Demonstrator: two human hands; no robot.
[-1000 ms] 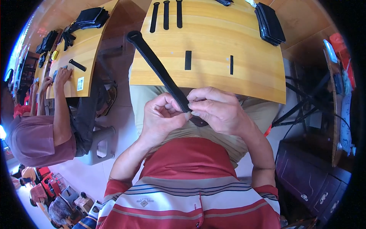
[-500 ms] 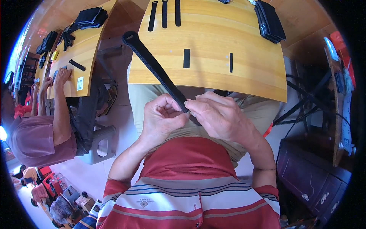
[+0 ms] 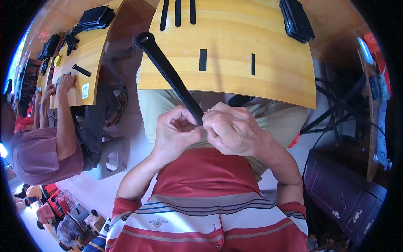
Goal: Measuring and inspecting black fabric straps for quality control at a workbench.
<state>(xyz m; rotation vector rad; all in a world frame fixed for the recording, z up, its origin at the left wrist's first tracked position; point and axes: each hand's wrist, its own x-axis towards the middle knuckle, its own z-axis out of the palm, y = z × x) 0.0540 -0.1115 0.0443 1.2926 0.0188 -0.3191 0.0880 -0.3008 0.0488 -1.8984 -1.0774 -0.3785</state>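
Note:
A long black fabric strap (image 3: 170, 74), rounded and slotted at its far end, slants up and leftward over the table's near edge. Its lower end is pinched between the thumb and fingers of my left hand (image 3: 177, 131). Right against it, my right hand (image 3: 233, 129) is closed with the fingers curled at the strap's lower end, whose tip is hidden in the grip. Both hands are over my lap, just short of the wooden table (image 3: 235, 38). Two short black strips, a wider one (image 3: 202, 59) and a narrow one (image 3: 253, 64), lie on the tabletop.
Three black straps (image 3: 178, 12) lie side by side at the table's far left. A stack of black fabric pieces (image 3: 296, 21) sits at its far right corner. To the left, another person (image 3: 46, 155) works at a second table (image 3: 90, 54). Dark cabinets (image 3: 344, 201) stand at the right.
My right hand has curled further shut and turned at the strap's lower end. The dark end that showed beneath the fingers is now hidden. My left hand keeps its pinch.

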